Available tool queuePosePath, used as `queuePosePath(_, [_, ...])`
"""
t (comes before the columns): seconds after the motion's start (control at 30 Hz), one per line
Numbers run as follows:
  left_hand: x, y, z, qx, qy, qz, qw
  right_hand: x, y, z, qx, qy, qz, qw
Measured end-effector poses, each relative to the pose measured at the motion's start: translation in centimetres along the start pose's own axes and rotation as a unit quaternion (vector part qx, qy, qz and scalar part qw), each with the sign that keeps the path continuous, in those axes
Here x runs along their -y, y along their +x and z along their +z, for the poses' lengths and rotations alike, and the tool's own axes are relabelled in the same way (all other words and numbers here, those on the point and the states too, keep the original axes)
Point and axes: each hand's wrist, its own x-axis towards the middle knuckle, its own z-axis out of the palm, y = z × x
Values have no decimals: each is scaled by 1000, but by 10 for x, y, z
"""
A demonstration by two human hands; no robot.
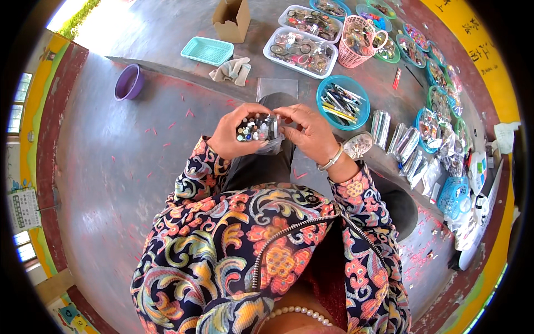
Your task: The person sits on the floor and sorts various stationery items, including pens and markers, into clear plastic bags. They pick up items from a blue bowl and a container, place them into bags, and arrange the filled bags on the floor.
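Note:
A bundle of pens (258,127), seen end-on with white, black, grey and brown tips, sits in a clear plastic bag (271,147) above my lap. My left hand (229,132) is wrapped round the left side of the bundle, thumb near me and fingers on the far side. At the bag's right edge my right hand (309,129) is closed, with thumb and forefinger pinching the plastic. The lower part of the bundle is hidden. Just beyond my hands, a flat clear plastic bag (277,87) lies on the ledge by my knee.
A blue basin (321,113) of loose pens stands right of my hands. Bagged pen bundles (380,129) lie beyond it. White trays (270,54), a pink basket (352,59), a turquoise tray (207,50), a cloth (231,71) and a cardboard box (231,22) are farther off. A purple basin (129,82) stands left.

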Motion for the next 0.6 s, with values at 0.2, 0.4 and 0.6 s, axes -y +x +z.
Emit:
queuePosePath(0.2, [0, 0, 1, -18, 13, 17, 1000, 10, -5, 9, -72, -61, -50, 994])
queuePosePath(0.4, [3, -1, -1, 5, -19, 19, 1000, 18, -4, 5, -37, -4, 2, 999])
queuePosePath(0.6, [4, -1, -2, 25, -47, 18, 998, 24, -11, 8, -60, 3, -2, 998])
